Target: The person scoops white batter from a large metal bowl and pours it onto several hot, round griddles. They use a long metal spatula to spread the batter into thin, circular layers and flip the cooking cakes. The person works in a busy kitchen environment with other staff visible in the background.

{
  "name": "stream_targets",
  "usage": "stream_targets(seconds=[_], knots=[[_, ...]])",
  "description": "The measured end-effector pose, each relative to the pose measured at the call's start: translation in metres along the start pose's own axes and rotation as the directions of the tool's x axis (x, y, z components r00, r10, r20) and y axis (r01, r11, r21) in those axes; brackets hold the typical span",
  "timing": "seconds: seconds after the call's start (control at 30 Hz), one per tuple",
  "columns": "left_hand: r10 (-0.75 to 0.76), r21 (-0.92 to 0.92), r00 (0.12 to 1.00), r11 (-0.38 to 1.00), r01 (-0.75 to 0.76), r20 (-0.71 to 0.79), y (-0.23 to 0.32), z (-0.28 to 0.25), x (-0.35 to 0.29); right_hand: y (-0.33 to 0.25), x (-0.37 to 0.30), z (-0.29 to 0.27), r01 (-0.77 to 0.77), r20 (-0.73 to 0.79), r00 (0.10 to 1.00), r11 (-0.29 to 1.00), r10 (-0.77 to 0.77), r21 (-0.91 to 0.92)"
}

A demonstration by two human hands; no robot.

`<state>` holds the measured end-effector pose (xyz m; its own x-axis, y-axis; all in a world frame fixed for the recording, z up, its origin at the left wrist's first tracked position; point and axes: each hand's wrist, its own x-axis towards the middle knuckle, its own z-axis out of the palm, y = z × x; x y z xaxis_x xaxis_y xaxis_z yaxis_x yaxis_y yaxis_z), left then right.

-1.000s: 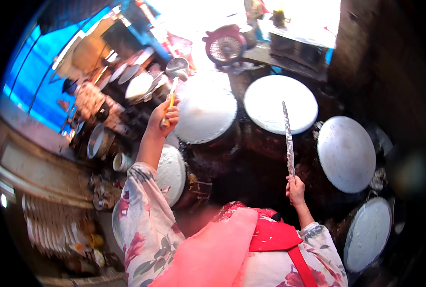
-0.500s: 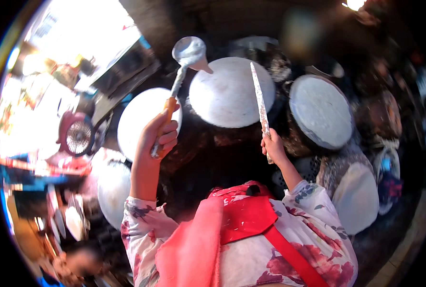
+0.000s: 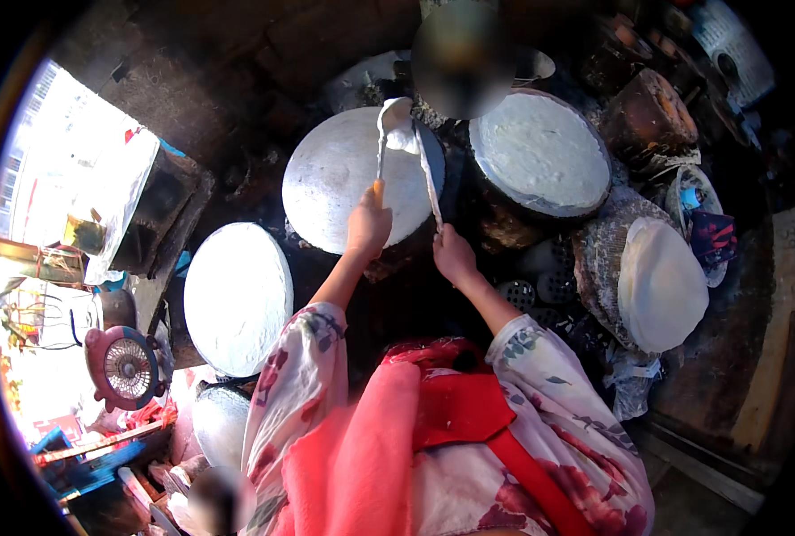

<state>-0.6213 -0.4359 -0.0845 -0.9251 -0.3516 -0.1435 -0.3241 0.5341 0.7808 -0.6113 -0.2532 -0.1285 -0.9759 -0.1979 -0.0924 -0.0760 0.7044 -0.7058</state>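
Observation:
My left hand is wrapped round the orange handle of a batter-coated ladle, held over the middle round griddle. White batter hangs at the ladle's bowl. In my right hand is a long, narrow, white-smeared spatula stick, its upper end against or very close to the ladle's bowl; contact is hard to make out. The griddle's pale grey top looks mostly bare. A round pan to the right is covered with a white layer of batter.
At the left stands another white-covered round pan, near a small pink fan. Thin round pale sheets lie stacked at the right. A rusty, drum-shaped stove is at the far right. A person's blurred head shows at the lower left.
My view has turned to the right. The ladle and the stick, apart before, have come together over the middle griddle's far right side. Both hands stay closed on their tools.

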Motion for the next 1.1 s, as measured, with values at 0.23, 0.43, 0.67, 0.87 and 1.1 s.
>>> stream_targets(seconds=[0.23,0.43,0.67,0.87,1.1], knots=[[0.112,0.353,0.987,0.933,-0.066,-0.111,-0.017,-0.024,0.023,-0.014,0.027,-0.010,-0.017,-0.034,0.999,0.989,0.012,-0.146],[0.103,0.434,0.980,0.901,-0.019,-0.170,-0.040,-0.044,0.039,-0.052,0.044,0.014,0.142,0.096,0.988,0.960,-0.123,-0.240],[0.030,0.407,0.960,0.909,0.091,-0.279,-0.074,-0.081,0.003,-0.024,0.058,-0.010,0.122,0.119,0.988,0.963,-0.096,-0.239],[-0.086,0.335,0.943,0.921,0.197,-0.320,-0.070,-0.088,-0.027,-0.055,0.079,-0.011,0.316,0.262,0.933,0.911,-0.248,-0.263],[-0.239,0.298,0.918,0.894,0.335,-0.315,-0.039,-0.092,-0.060,-0.054,0.098,-0.010,0.365,0.444,0.872,0.878,-0.205,-0.311]])
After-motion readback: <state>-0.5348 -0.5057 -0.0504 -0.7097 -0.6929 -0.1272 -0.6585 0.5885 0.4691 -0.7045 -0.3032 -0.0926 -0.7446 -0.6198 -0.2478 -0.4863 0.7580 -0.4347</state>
